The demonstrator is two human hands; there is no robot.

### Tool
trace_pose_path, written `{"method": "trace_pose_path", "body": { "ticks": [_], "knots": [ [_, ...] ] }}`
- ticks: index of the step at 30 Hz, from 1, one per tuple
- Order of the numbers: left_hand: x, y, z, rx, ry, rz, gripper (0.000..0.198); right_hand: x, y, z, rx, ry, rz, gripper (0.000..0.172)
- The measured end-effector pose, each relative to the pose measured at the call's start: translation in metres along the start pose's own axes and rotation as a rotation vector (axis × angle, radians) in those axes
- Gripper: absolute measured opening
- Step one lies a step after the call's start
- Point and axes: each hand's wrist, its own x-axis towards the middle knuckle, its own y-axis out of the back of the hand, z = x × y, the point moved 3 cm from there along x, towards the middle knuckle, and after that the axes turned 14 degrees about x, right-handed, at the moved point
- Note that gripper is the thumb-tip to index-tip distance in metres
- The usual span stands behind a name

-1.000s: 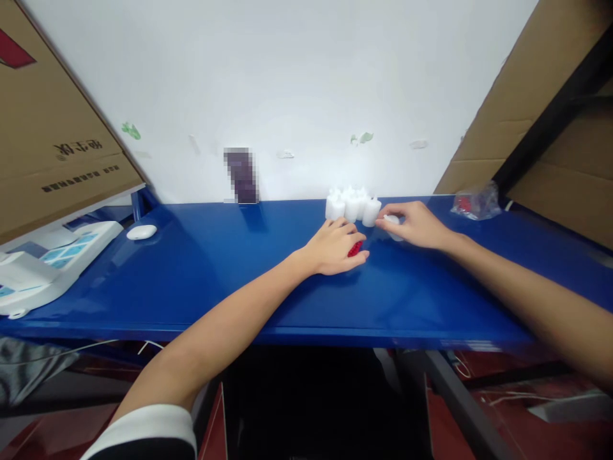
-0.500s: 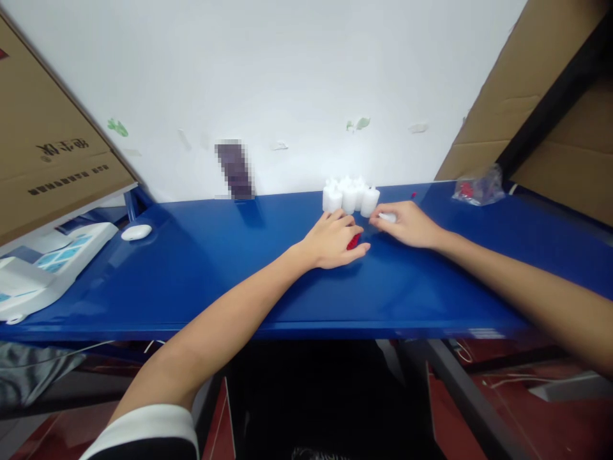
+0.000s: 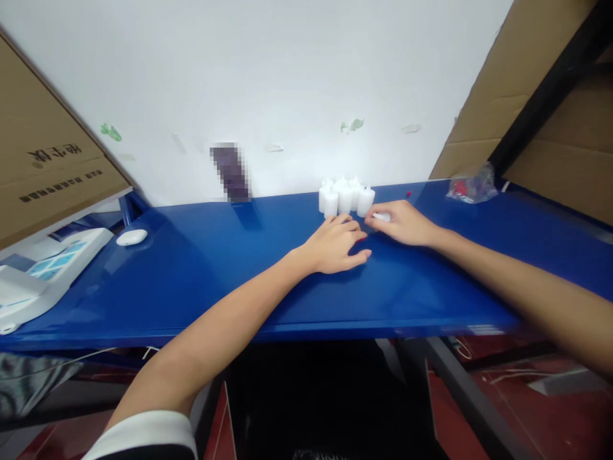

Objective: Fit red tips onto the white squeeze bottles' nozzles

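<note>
My left hand (image 3: 336,246) lies low over the tabletop, thumb spread away from the fingers. Something red (image 3: 361,239) shows in part beneath those fingers; the rest of it is hidden. My right hand (image 3: 406,223) is closed around a small white bottle (image 3: 382,217), tilted so that its narrow tip points left. Just beyond both hands, several white bottles (image 3: 344,199) with pointed tips stand upright in a tight group.
On the blue table (image 3: 201,281), a clear plastic bag (image 3: 474,185) with red pieces lies at the back right. A small red piece (image 3: 408,193) rests nearby. At left are a white oval case (image 3: 131,237) and a white-and-blue device (image 3: 57,268). Cardboard (image 3: 52,147) flanks the table.
The view has shifted slightly. Less of the red thing shows under my left hand, whose fingers now cover more of it. My right hand keeps hold of the white bottle.
</note>
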Motion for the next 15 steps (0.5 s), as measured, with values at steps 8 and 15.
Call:
{"method": "trace_pose_path", "body": {
  "ticks": [8,15],
  "knots": [
    [0.0040,-0.0046,0.0002,-0.014,-0.028,0.027,0.039,0.0008,-0.0010,0.0008,-0.026,0.011,-0.009,0.027],
    [0.0048,-0.0083,-0.0010,-0.059,-0.062,0.064,0.033,0.0008,-0.0007,0.0014,-0.039,0.000,-0.037,0.026]
  ]
}}
